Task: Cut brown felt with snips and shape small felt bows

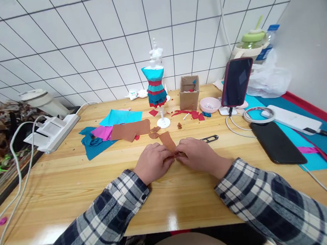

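Nearest: my plaid sleeves, both forearms resting on the counter [71, 185]. My left hand [152, 162] and right hand [198, 155] meet at the middle, fingers pinched narrow on the lower end of a small brown felt piece [167, 141]; its upper end sticks up and away from me. By my reading I am folding or creasing that lower end; the next move calls for a steady pinch from both sides so the fold stays put.

Just past the right hand: black snips [209, 138], lying flat, within reach. Left of centre: loose felt sheets [118, 128], blue, pink, brown. Beyond: mini mannequin [156, 86] in a striped dress, cardboard box [189, 93], pink dish [209, 104]. Right: dark tablet [277, 142], propped phone [237, 82], cables.

Bare wood lies near my forearms and to the left; the near edge is close under my elbows.
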Tool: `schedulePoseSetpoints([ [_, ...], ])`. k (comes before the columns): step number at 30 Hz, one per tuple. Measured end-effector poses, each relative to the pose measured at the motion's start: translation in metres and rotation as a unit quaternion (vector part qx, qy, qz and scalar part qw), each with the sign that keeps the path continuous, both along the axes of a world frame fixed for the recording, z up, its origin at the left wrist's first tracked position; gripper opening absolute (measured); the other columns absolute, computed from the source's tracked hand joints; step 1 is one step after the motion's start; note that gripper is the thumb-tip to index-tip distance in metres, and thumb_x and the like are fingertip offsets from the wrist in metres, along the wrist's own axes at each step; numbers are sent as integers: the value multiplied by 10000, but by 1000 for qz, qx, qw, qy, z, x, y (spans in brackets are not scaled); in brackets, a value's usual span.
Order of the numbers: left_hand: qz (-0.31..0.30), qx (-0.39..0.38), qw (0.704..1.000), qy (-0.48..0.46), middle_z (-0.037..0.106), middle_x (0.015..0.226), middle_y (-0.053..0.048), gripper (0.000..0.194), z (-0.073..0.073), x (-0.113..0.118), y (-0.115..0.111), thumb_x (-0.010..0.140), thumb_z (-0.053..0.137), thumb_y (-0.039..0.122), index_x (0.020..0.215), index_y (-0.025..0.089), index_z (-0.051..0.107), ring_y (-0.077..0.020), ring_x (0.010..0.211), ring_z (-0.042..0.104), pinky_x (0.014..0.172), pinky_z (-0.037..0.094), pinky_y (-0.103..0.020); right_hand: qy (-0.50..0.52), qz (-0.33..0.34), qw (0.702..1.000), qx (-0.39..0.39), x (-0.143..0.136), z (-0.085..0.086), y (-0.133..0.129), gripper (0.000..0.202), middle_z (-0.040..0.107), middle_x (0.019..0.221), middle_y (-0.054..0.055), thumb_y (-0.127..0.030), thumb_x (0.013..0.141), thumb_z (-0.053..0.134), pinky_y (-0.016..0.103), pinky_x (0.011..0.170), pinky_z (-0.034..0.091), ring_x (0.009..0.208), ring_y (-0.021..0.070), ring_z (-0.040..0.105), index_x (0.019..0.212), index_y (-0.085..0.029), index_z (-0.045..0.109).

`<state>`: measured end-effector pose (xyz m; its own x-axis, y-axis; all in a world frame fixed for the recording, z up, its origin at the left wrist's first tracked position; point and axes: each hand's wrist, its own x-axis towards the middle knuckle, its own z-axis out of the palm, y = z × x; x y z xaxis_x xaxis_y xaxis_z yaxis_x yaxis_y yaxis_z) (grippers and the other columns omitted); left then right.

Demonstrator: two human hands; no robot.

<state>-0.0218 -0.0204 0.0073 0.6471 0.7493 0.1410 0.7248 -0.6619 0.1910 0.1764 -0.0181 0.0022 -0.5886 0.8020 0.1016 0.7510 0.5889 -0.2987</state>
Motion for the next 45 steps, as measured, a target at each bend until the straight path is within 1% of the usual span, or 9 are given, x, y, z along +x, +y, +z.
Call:
schedulePoseSetpoints([
  [3, 2, -2, 1000, -10, 706, 945, -9, 189, -3, -1, 1, 888, 544, 305, 977, 277, 708, -197, 869, 591, 748, 395, -347, 4, -8, 1000, 4, -2, 0, -2, 175, 633, 886, 30, -296, 893, 503, 279, 728, 366, 866, 176, 562, 919, -223, 660],
  [6, -1, 0, 1000, -16, 707, 960, 1, 183, -4, -2, 1, 887, 548, 290, 982, 281, 704, -192, 867, 590, 748, 390, -341, -12, -21, 1000, -4, -5, -1, -2, 184, 632, 857, 28, -281, 896, 489, 277, 668, 343, 811, 169, 568, 868, -213, 658],
  [11, -8, 9, 1000, 7, 695, 877, -10, 192, -4, -1, -1, 903, 521, 284, 973, 269, 699, -194, 819, 577, 724, 380, -333, -6, -39, 999, -16, -7, -2, -3, 169, 625, 812, 20, -281, 879, 512, 275, 624, 317, 756, 160, 564, 803, -207, 644],
  [17, -11, 13, 1000, 17, 686, 852, -16, 177, -1, -1, -2, 902, 523, 278, 942, 258, 695, -193, 806, 577, 709, 363, -330, 20, -49, 998, -36, -6, -2, -3, 138, 638, 832, 8, -278, 876, 529, 262, 644, 336, 768, 151, 571, 875, -222, 655],
  [27, -7, 7, 1000, 18, 689, 841, -19, 214, -5, -1, -1, 920, 494, 286, 1010, 269, 688, -188, 792, 589, 706, 372, -329, 9, -41, 999, -28, -7, -1, -4, 149, 640, 818, 14, -273, 869, 530, 265, 617, 309, 745, 149, 556, 802, -203, 643],
  [33, -17, 21, 1000, 8, 670, 889, -35, 208, -2, 0, 0, 911, 503, 280, 926, 246, 707, -194, 850, 571, 753, 395, -337, 4, -51, 998, -33, -7, 1, -6, 162, 635, 871, 32, -267, 883, 506, 260, 652, 341, 778, 155, 562, 880, -206, 657],
  [36, -23, 15, 1000, 4, 681, 887, -34, 209, -3, 0, 0, 913, 497, 265, 961, 243, 699, -193, 838, 578, 750, 402, -337, -17, -48, 998, -47, -7, 3, -5, 184, 636, 866, 41, -282, 893, 504, 260, 674, 355, 798, 161, 570, 859, -201, 666],
  [40, -10, -5, 1000, -7, 697, 923, -31, 228, -6, 0, -1, 922, 485, 268, 1046, 251, 676, -193, 853, 595, 762, 418, -334, -20, -50, 997, -51, -8, 3, -4, 191, 635, 848, 33, -286, 900, 500, 260, 667, 356, 791, 160, 572, 843, -205, 664],
  [45, -17, -2, 1000, -4, 692, 903, -36, 217, -6, 0, 0, 918, 490, 250, 1000, 246, 690, -191, 832, 591, 758, 421, -333, 5, -56, 998, -41, -8, 1, -5, 144, 634, 861, 20, -285, 887, 528, 260, 666, 362, 789, 157, 578, 891, -215, 653],
])
